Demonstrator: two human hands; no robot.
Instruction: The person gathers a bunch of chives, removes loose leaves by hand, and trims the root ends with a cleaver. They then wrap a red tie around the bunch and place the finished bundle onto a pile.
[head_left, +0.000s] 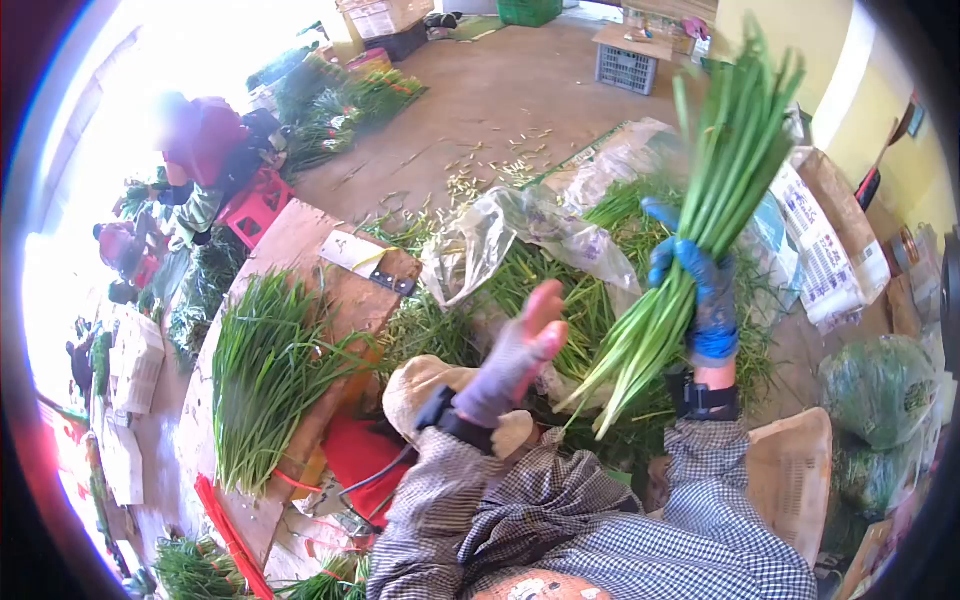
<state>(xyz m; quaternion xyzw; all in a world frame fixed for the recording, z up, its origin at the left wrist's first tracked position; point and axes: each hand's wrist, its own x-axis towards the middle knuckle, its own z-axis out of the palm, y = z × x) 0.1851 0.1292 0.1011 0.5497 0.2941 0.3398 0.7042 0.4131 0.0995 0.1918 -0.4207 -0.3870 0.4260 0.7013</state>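
Note:
My right hand (700,290), in a blue glove, is closed round the pale lower stalks of a bunch of green chives (740,170). The bunch is held up at a slant, leaf tips at the top and pale ends pointing down to the left. My left hand (510,365), in a greyish glove with bare fingertips, is raised with its fingers apart and nothing in it. Below and between my hands lies a heap of loose chives (560,310), partly under clear plastic film (520,225).
On the left, a wooden board (265,240) bears a pile of chives (265,380) and a flat metal piece (392,280). Beyond it, a person in red (205,140) bends by a red stool (255,205). A beige basket (790,470) and bagged greens (880,390) are at right.

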